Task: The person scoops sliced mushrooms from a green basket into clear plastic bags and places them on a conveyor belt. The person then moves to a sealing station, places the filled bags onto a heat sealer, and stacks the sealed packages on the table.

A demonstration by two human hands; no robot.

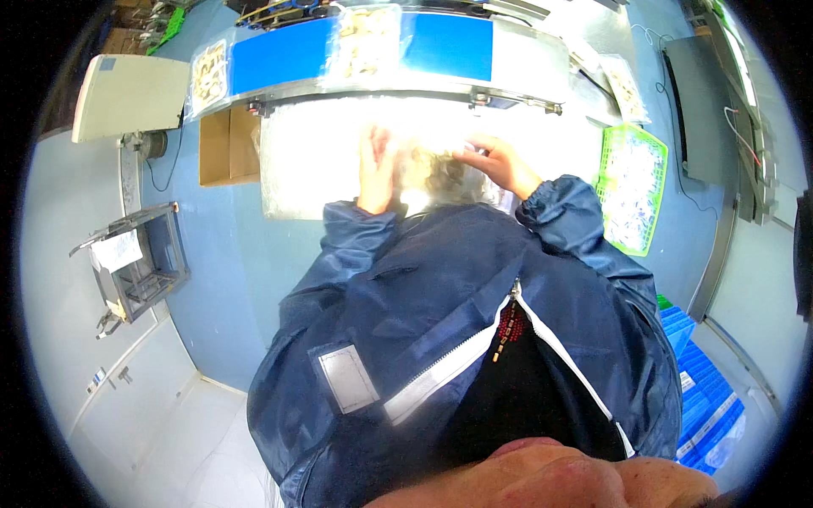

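Observation:
A clear plastic bag of pale food pieces (435, 168) lies on the brightly lit white worktable (305, 165), close to my body. My left hand (377, 166) is at the bag's left edge, fingers pointing away from me; glare hides whether it grips. My right hand (498, 162) reaches in from the right, its fingertips on the bag's upper right part. Beyond the table runs a blue conveyor belt (451, 47), with a similar filled clear bag (365, 44) across it. Another filled bag (209, 73) rests at the belt's left end.
An open cardboard box (228, 149) stands left of the table. To the right are a green plastic basket (660, 190) of small packets and another filled bag (624, 89) on a metal surface. A metal frame (143, 267) stands at the left, blue stacked packs (705, 394) at lower right.

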